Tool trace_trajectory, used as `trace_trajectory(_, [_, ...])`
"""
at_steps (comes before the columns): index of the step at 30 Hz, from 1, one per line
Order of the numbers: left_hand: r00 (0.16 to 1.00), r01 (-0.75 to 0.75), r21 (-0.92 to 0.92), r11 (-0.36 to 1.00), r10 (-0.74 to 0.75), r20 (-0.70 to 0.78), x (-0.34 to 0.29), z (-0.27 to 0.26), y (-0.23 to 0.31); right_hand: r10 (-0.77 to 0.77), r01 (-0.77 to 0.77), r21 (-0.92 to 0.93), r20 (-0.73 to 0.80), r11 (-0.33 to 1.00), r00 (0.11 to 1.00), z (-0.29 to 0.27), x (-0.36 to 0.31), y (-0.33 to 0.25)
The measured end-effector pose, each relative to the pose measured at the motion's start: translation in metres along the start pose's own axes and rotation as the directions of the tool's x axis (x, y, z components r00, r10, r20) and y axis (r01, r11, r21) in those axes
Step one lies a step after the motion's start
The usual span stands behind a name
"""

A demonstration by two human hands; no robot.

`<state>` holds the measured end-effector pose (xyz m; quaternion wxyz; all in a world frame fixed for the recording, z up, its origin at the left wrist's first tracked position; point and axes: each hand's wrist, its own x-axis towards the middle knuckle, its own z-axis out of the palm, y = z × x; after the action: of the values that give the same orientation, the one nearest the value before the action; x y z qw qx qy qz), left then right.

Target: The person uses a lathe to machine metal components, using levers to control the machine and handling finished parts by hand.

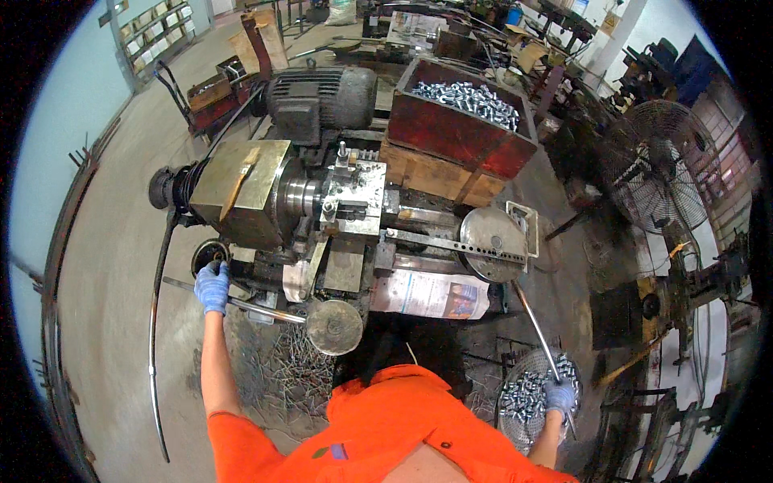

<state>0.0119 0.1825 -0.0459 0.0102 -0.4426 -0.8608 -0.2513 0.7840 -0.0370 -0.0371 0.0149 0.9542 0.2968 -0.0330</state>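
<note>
My left hand (212, 290), in a blue knit glove, has its fingers closed at the near side of a small black handwheel (199, 256). Beneath that wrist passes a metal bar (270, 311), ending at a round metal disc (334, 328). My right hand (560, 396), gloved alike, is wrapped round a long steel lever (535, 326) that slopes down from a large round plate (493, 244). Under this hand sits a wire basket (506, 428) holding shiny metal pieces (523, 396). Between my arms stands the machine, with a bright clamping block (358, 193) at its middle.
A red box (451, 133) full of small metal parts sits on a wooden crate (435, 173). Behind the machine is a motor (322, 97). A newspaper (419, 291) lies on the machine's near side. Thin metal scraps (282, 362) litter the floor; a caged fan (664, 165) stands right.
</note>
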Motion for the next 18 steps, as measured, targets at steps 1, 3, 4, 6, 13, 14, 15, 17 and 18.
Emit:
trace_trajectory(1, [1.000, -0.021, 0.035, 0.999, 0.022, -0.019, -0.001, -0.002, 0.003, -0.045, 0.044, -0.016, -0.053, 0.999, 0.998, 0.009, 0.004, -0.017])
trace_trajectory(3, [1.000, -0.029, 0.086, 0.996, 0.030, -0.010, -0.003, -0.010, 0.014, -0.153, 0.143, -0.085, -0.124, 0.986, 0.980, 0.014, 0.011, -0.058])
trace_trajectory(4, [1.000, -0.014, 0.096, 0.995, 0.013, 0.018, -0.005, -0.015, 0.021, -0.217, 0.197, -0.139, -0.146, 0.971, 0.965, 0.005, 0.014, -0.083])
trace_trajectory(6, [1.000, 0.009, 0.084, 0.996, -0.012, 0.029, -0.004, -0.016, 0.020, -0.293, 0.263, -0.200, -0.139, 0.944, 0.946, -0.004, 0.028, -0.107])
trace_trajectory(13, [0.993, 0.059, 0.012, 0.998, -0.060, 0.097, -0.001, -0.002, 0.010, -0.328, 0.263, -0.312, -0.177, 0.913, 0.928, -0.015, 0.151, -0.143])
trace_trajectory(14, [0.995, 0.047, -0.001, 0.999, -0.046, 0.087, -0.002, -0.003, 0.011, -0.337, 0.256, -0.323, -0.225, 0.911, 0.914, -0.017, 0.172, -0.157])
trace_trajectory(15, [0.995, 0.050, -0.004, 0.999, -0.050, 0.083, -0.004, -0.003, 0.012, -0.316, 0.249, -0.308, -0.188, 0.918, 0.930, -0.027, 0.186, -0.179])
trace_trajectory(17, [0.996, 0.052, -0.014, 0.999, -0.050, 0.079, -0.005, 0.000, 0.016, -0.302, 0.237, -0.323, -0.167, 0.916, 0.939, -0.037, 0.210, -0.210])
trace_trajectory(18, [0.996, 0.048, -0.020, 0.999, -0.046, 0.081, -0.003, 0.003, 0.015, -0.307, 0.230, -0.352, -0.180, 0.907, 0.934, -0.031, 0.223, -0.221])
